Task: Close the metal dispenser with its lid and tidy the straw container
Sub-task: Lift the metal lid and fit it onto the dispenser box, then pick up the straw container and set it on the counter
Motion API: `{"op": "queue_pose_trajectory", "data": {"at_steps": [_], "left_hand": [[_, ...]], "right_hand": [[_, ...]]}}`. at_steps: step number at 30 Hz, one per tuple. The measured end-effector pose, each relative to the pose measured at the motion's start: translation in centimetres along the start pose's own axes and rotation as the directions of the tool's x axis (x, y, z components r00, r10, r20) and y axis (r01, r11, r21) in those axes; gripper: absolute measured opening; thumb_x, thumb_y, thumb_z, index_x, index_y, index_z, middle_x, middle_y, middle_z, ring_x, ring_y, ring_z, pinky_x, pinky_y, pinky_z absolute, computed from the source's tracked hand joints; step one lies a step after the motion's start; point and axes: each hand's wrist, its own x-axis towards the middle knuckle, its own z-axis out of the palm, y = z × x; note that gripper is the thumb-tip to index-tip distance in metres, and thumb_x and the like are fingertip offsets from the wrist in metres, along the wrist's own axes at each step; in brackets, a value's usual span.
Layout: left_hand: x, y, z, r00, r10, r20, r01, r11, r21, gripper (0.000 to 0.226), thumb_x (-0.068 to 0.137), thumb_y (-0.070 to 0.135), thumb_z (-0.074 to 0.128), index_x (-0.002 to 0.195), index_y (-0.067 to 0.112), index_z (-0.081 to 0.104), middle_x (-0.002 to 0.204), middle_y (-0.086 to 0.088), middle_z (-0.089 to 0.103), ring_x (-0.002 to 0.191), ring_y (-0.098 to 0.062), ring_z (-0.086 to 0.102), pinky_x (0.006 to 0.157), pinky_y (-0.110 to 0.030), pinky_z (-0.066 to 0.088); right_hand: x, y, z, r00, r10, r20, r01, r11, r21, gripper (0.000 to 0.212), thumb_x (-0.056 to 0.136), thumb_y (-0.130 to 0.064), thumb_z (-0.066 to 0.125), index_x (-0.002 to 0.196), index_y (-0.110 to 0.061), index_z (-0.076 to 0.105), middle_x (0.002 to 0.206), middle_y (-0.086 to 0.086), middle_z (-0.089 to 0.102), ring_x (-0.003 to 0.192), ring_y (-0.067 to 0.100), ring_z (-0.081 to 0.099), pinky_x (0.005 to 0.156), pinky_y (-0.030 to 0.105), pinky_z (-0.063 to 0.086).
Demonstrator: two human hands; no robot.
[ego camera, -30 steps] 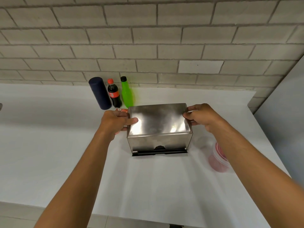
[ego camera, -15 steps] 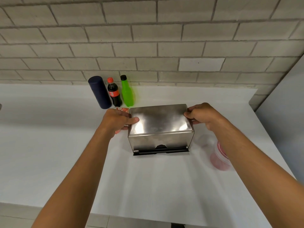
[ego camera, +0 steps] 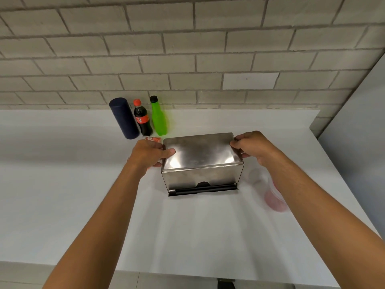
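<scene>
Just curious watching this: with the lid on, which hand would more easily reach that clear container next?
The right hand, probably. The clear container lies on the table just below the right forearm, right of the dispenser. The left hand is on the dispenser's far side and would have to cross over.

The shiny metal dispenser [ego camera: 201, 172] stands upright on the counter, its lid [ego camera: 200, 151] seated on top.

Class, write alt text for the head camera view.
Two bare hands, left hand and right hand, grip the ends of the lid on a metal dispenser on a white counter, three bottles behind it.
</scene>
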Motion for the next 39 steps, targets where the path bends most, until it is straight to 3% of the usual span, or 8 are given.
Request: {"op": "queue_pose_trajectory", "data": {"at_steps": [6, 12, 17, 21, 24, 29, 35, 39], "left_hand": [[-1.9, -0.8, 1.1, 0.956, 0.246, -0.161, -0.202, 0.948, 0.247, 0.08, 0.078, 0.054, 0.085, 0.144, 0.014, 0.061, 0.136, -0.005, 0.067, 0.116, -0.02, 0.063, 0.099, -0.033, 0.05], [-5.4, 1.6, 3.3, 0.835, 0.55, -0.027, -0.519, 0.802, 0.297, 0.084, 0.076, 0.053, 0.086, 0.149, 0.022, 0.056, 0.146, -0.005, 0.055, 0.131, -0.019, 0.054, 0.105, -0.034, 0.048], [-9.3, 2.5, 8.3, 0.745, 0.631, 0.216, -0.657, 0.751, 0.068, 0.077, 0.075, 0.043, 0.091, 0.145, 0.033, 0.059, 0.135, 0.01, 0.058, 0.116, -0.004, 0.061, 0.09, -0.019, 0.054], [-11.2, 0.8, 13.5, 0.716, 0.585, 0.38, -0.625, 0.78, -0.025, 0.07, 0.075, 0.037, 0.092, 0.139, 0.027, 0.065, 0.129, 0.012, 0.066, 0.108, 0.002, 0.066, 0.082, -0.011, 0.054], [-11.7, -1.2, 17.3, 0.727, 0.479, 0.493, -0.522, 0.851, -0.057, 0.071, 0.075, 0.034, 0.093, 0.14, 0.025, 0.063, 0.13, 0.009, 0.068, 0.109, 0.0, 0.067, 0.082, -0.016, 0.057], [-11.1, -3.9, 22.5, 0.75, 0.305, 0.586, -0.353, 0.935, -0.035, 0.085, 0.074, 0.029, 0.094, 0.149, 0.025, 0.054, 0.143, 0.001, 0.06, 0.117, -0.009, 0.062, 0.097, -0.033, 0.057], [-9.7, -4.5, 27.3, 0.781, 0.257, 0.569, -0.231, 0.966, -0.118, 0.098, 0.077, 0.017, 0.093, 0.159, 0.02, 0.038, 0.158, -0.005, 0.048, 0.138, -0.024, 0.054, 0.096, -0.027, 0.051], [-8.9, -4.0, 29.7, 0.799, 0.33, 0.502, -0.263, 0.944, -0.202, 0.075, 0.074, 0.011, 0.093, 0.134, 0.04, 0.059, 0.135, 0.013, 0.065, 0.126, -0.015, 0.061, 0.101, -0.028, 0.053]], "right_hand": [[-1.4, 1.2, -1.6, 0.997, -0.054, -0.057, 0.054, 0.998, 0.008, 0.045, 0.087, -0.031, 0.079, 0.127, -0.016, 0.067, 0.117, 0.003, 0.069, 0.106, 0.02, 0.065, 0.099, 0.037, 0.053], [-6.0, 3.4, -6.8, 0.962, -0.159, -0.22, 0.182, 0.979, 0.088, 0.037, 0.079, -0.04, 0.084, 0.114, -0.039, 0.073, 0.116, -0.009, 0.07, 0.094, 0.002, 0.067, 0.076, 0.022, 0.048], [-11.5, 7.9, -9.5, 0.919, -0.128, -0.372, 0.19, 0.972, 0.135, 0.071, 0.063, -0.054, 0.091, 0.128, -0.053, 0.061, 0.124, -0.015, 0.063, 0.104, 0.006, 0.067, 0.074, 0.025, 0.053], [-14.8, 12.7, -9.4, 0.916, -0.031, -0.4, 0.114, 0.976, 0.185, 0.109, 0.053, -0.054, 0.094, 0.148, -0.041, 0.043, 0.135, -0.007, 0.056, 0.113, 0.01, 0.062, 0.084, 0.03, 0.051], [-16.1, 15.9, -8.6, 0.94, 0.055, -0.337, 0.019, 0.977, 0.212, 0.118, 0.053, -0.043, 0.097, 0.153, -0.031, 0.037, 0.142, -0.002, 0.054, 0.119, 0.019, 0.059, 0.087, 0.032, 0.049], [-16.1, 19.7, -7.6, 0.958, 0.111, -0.265, -0.062, 0.981, 0.186, 0.116, 0.057, -0.035, 0.1, 0.154, -0.026, 0.038, 0.147, -0.001, 0.053, 0.122, 0.02, 0.057, 0.094, 0.035, 0.05], [-13.2, 21.6, -7.5, 0.975, 0.06, -0.215, -0.025, 0.987, 0.161, 0.099, 0.062, -0.03, 0.098, 0.146, -0.029, 0.046, 0.144, -0.002, 0.056, 0.123, 0.022, 0.059, 0.096, 0.035, 0.052], [-11.0, 21.8, -8.1, 0.983, -0.014, -0.182, 0.042, 0.988, 0.148, 0.09, 0.053, -0.041, 0.099, 0.132, -0.035, 0.055, 0.131, -0.007, 0.064, 0.116, 0.017, 0.064, 0.086, 0.026, 0.054]]}}
